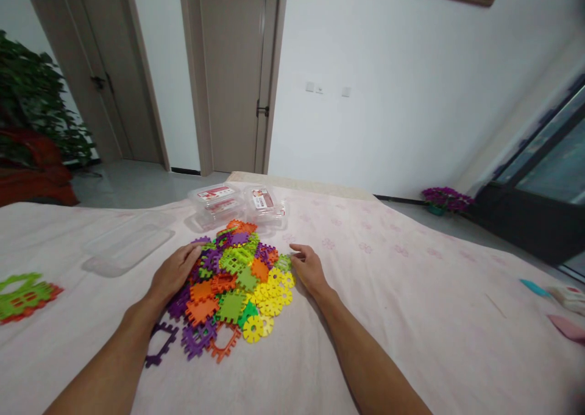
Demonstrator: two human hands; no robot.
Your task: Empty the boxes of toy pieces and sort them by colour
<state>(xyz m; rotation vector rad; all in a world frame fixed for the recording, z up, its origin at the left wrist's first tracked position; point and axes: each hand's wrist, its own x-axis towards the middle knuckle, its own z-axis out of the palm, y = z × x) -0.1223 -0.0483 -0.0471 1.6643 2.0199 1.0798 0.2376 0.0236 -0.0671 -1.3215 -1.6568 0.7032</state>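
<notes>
In the lower centre, a heap of coloured notched pieces (232,305) lies on the pink cloth (457,342), apparently kept compact by a hand at each flank: the left hand (177,270) lies knuckles up over its edge, the right hand (312,270) curves inward, both loosely spread, clamped on nothing visible. Beyond, left of centre, sit a clear container (132,247) and labelled boxes (217,205), presumably set back for room.
</notes>
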